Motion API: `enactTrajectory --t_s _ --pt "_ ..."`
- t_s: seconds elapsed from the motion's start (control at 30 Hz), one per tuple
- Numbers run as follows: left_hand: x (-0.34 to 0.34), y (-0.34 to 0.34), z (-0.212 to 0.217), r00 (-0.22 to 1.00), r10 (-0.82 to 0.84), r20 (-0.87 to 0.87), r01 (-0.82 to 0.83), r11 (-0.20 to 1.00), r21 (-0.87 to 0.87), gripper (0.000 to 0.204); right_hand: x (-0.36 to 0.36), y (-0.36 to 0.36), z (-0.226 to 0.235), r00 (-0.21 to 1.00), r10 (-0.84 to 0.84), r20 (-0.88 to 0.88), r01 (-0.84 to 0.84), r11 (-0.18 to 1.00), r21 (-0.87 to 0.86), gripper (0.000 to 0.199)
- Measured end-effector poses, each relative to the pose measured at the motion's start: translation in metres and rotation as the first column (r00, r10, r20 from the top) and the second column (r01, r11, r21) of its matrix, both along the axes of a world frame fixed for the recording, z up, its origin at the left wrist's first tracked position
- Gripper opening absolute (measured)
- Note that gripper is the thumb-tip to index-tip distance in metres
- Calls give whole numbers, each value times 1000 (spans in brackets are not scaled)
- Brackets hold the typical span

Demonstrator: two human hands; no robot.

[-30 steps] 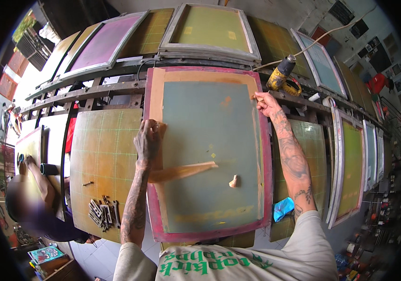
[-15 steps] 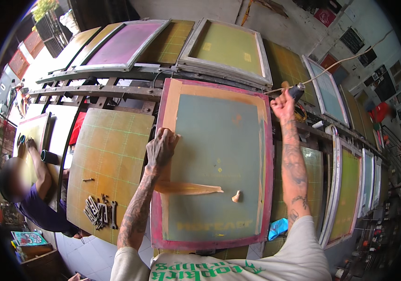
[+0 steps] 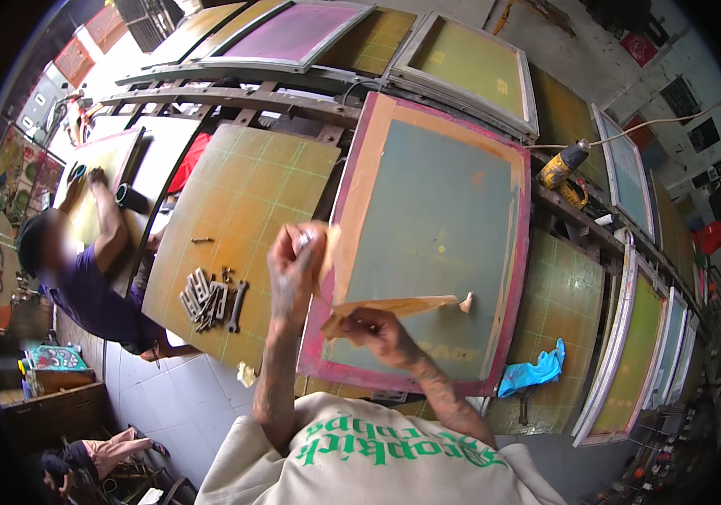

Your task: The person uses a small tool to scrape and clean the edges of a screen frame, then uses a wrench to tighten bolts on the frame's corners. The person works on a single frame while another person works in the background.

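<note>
We find both bare hands working at the lower left of a red-bordered screen, whose blue-grey mesh lies face up, with tan border tape along its left side. The left hand is raised just left of the frame edge, thumb and fingers pinched together on a piece of tan tape. The right hand is over the lower left of the screen, fingers bent inward against a folded tan end; whether they grip it, we cannot tell.

A long tan strip runs from beside the right fingers across the mesh, its far end near a small crumpled scrap. (Whether the strip and the pinched piece are one length, we could not establish.)

In our judgement, the step in hand is handling loose tape at the left border. The next move calls for a firm hold at both hands and a steady, low pull, keeping strain off the mesh. We note a yellow power tool beyond the upper right corner and a blue glove beside the lower right.
</note>
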State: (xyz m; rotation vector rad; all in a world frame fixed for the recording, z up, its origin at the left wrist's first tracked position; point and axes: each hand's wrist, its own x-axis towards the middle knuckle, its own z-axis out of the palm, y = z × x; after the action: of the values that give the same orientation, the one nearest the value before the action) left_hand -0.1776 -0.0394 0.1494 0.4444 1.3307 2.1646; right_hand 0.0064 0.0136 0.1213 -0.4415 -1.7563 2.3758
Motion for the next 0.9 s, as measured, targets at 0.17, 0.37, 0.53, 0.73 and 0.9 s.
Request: enactTrajectory --t_s 0.17,0.37,0.53,0.73,0.9 --pt "78 -98 -16 973 -149 179 172 977 -125 26 -3 -59 -11 982 -167 -90 185 949 255 18" --pt "118 -127 -55 977 15 213 8 994 -108 29 29 -83 -29 989 -145 35 75 688 722 36" --pt "120 -139 -83 827 -8 562 56 996 -67 13 28 -111 -32 928 -355 -110 337 677 654 65" --pt "105 -166 -71 540 -306 784 233 950 210 24 59 -107 -6 954 -285 98 210 861 464 81" --pt "123 -190 -63 412 -292 863 297 939 175 37 62 -128 -58 983 -186 -8 178 928 327 50"
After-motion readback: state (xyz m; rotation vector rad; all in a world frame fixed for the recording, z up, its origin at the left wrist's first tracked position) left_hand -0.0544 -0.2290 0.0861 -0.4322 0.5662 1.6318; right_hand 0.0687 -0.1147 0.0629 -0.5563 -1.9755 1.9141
